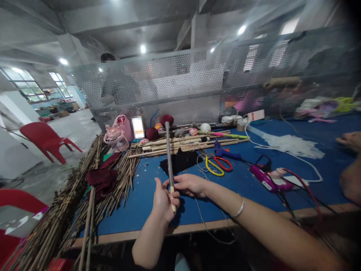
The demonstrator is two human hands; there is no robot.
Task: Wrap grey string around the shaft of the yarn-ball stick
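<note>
A long mallet-like stick point(169, 158) stands tilted up in front of me, its shaft grey and wrapped-looking, its lower end bare pale wood. At its top is a dark red round head point(167, 120). My left hand point(165, 201) is closed around the bare lower end. Beside it, my right hand point(194, 185) has its fingertips bent against the grey shaft, seemingly pinching a thin grey cord point(201, 216); the exact grip is partly hidden. That cord hangs from below the right hand over the table edge. Behind the hands lies a black cloth point(180, 162).
On the blue table point(146, 203) lie yellow-and-red-handled scissors point(216, 167), a blue glue gun point(225, 151), a purple device point(267, 178) with cables and several wooden sticks point(180, 143). Bundled twigs point(70, 195) fill the left. Another person's hand point(349, 141) is at right.
</note>
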